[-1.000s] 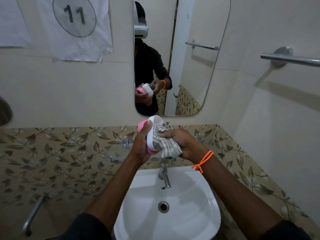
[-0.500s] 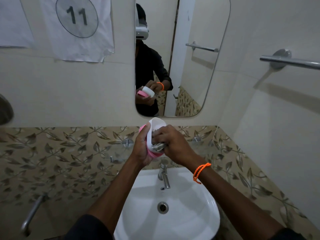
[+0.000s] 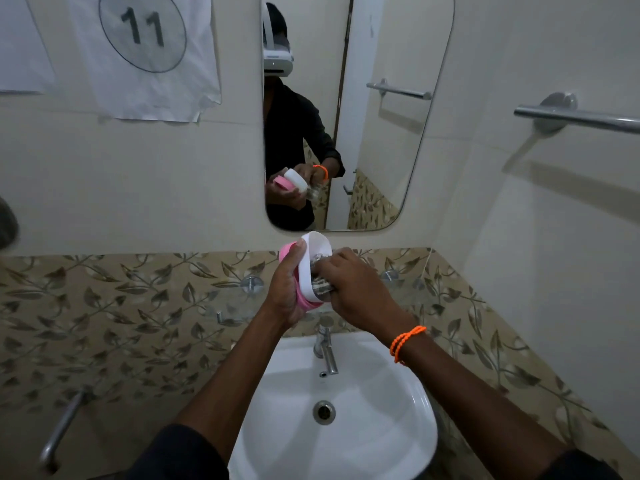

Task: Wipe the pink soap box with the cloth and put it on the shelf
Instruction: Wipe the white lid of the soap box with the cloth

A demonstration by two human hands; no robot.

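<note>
Dark sleeves (image 3: 180,455), orange beaded bracelet (image 3: 406,342)

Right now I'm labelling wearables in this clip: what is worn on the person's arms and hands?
Both hands, the left hand and the right hand, are bare: no gloves or rings show. An orange beaded bracelet, looped double, circles the right wrist. Dark sleeves cover the upper arms, leaving the forearms bare.

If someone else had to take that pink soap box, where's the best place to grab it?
Probably around the pink soap box's outer pink side, coming from the left, as the left hand does. It stands on end above the sink, its white open face turned right, where the right hand presses the cloth in, so that side is taken.
</note>
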